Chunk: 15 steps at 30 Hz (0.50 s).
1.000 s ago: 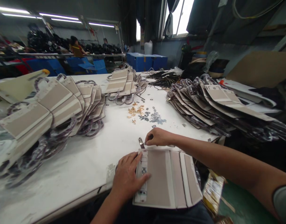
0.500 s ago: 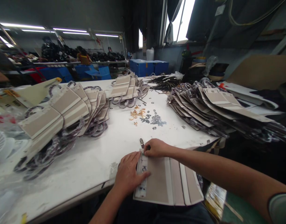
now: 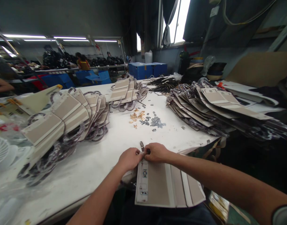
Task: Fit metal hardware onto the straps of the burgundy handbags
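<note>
The panel [image 3: 157, 184], flat and beige with a white strip [image 3: 142, 184] at its left side, lies at the near edge of the tabletop [image 3: 120, 134], over the lap of the person. Its longer axis goes from left to right, while the strip goes from near to far.

The left hand [image 3: 130, 158] and the right hand [image 3: 157, 152] meet at the far left corner of this panel, one on each side. In both, the grip is bent with the fingertips drawn inward; I cannot tell if it is clenched on the corner, on some small piece, or on nothing, because the fingers cover the place.

A narrow metal fitting [image 3: 141, 145] lies just on the far side of the fingertips. Its long axis runs near to far, leaning a little to the left, and its near end comes between the two hands, seemingly closer to the right one. On the strip, nearer than the hands, a square metal plate [image 3: 145, 173] is seen. Gold-coloured pieces [image 3: 136, 116] lie farther away, well apart.
</note>
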{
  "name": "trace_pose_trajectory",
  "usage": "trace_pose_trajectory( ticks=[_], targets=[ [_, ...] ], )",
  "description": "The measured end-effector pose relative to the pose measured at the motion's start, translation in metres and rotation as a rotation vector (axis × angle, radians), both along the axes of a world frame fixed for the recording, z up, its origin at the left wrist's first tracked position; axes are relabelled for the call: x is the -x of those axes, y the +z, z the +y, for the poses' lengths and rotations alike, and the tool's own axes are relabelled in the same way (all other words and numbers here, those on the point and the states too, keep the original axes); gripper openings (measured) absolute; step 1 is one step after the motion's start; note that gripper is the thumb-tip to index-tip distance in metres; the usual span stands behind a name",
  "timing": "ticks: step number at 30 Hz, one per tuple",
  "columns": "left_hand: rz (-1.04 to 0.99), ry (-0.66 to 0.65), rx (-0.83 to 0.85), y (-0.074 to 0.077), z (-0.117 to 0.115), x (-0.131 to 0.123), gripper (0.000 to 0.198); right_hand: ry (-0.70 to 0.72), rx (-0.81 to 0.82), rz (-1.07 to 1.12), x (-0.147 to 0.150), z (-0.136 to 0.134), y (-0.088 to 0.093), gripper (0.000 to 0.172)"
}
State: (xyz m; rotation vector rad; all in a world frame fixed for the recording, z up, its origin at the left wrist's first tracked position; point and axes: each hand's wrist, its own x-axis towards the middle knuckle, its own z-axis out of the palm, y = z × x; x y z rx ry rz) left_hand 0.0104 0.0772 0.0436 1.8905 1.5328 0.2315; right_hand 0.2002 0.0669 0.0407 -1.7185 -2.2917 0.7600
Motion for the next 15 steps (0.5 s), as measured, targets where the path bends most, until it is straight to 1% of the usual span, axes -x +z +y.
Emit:
trace_pose_trajectory(
  ticks=[4,7,12,15],
  targets=[
    [-0.072,-0.006,0.237,-0.004,0.009,0.000,0.037,-0.007,0.017,0.025,-0.004,0.000,-0.001,0.021],
    [-0.151,0.015,0.356,-0.008,0.009,0.003,0.039,-0.004,0.038,0.045,-0.005,0.002,-0.003,0.020],
    [-0.231,0.036,0.428,-0.011,0.013,0.005,0.039,-0.003,0.043,0.074,-0.005,0.008,-0.007,0.016],
    [-0.238,0.061,0.431,-0.012,0.017,0.003,0.038,-0.020,0.082,0.165,-0.010,0.010,0.002,0.011]
  ],
)
